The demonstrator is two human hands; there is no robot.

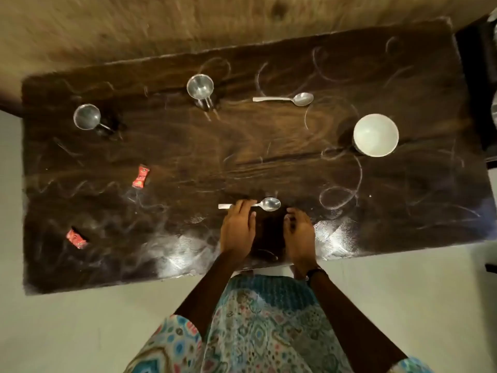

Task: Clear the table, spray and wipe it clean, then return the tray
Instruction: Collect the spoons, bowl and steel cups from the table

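Fingers (243, 207) of the left hand (237, 230) lie fairly straight and close together across the handle of a shiny steel spoon (265, 204), touching it rather than curling round it; whether they pinch it I cannot tell. Loosely curled and holding nothing, the right hand (298, 234) hovers just beside it at 3 o'clock, with a dark band on its wrist. That spoon lies at 6 o'clock on the dark brown wooden table (403, 211), which is marked with pale chalky scribbles and whitish smears along its near edge. Counted, the table carries two spoons, the second steel spoon (289, 99) lying at 12 o'clock; two round steel cups, one steel cup (200, 88) at 11 o'clock and the other steel cup (88, 118) at 10 o'clock; one white round bowl (375, 135) at 2 o'clock; and two small red wrappers, one red wrapper (140, 178) at 9 o'clock and another red wrapper (76, 238) at 8 o'clock. Printing on the wrappers is too blurred to read. All these pieces lie well apart.
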